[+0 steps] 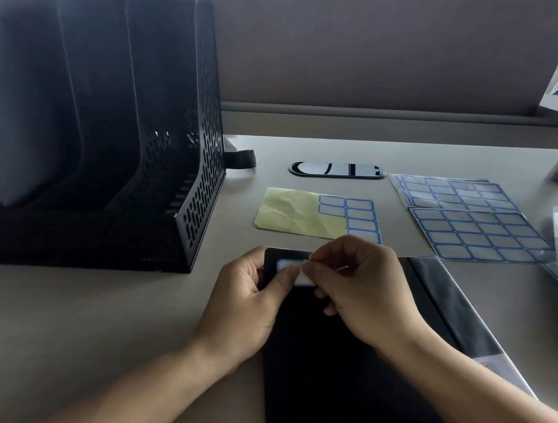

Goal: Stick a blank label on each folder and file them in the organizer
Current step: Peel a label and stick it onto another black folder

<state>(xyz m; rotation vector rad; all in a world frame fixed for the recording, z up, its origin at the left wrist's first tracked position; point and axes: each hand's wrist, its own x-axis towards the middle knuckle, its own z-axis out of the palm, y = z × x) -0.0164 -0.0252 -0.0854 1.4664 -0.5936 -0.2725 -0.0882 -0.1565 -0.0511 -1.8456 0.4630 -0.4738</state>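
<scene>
From the head view, the black folder lies flat toward the near edge of the tabletop. The blue-bordered label sits at the folder's far left corner. The left hand grips that corner, fingers curled round the edge and thumb on the label's left part. The right hand pinches the label's right end between thumb and forefinger, apparently not yet pressed down.

Lowered unevenly, the label could crease, trap air or set crooked; its glue may also cling to the fingers.

The tabletop is smooth and beige. The black mesh organizer stands at its far left, a part-used label sheet lies just beyond the folder, and full sheets lie toward the right edge. A grey partition closes the back.
</scene>
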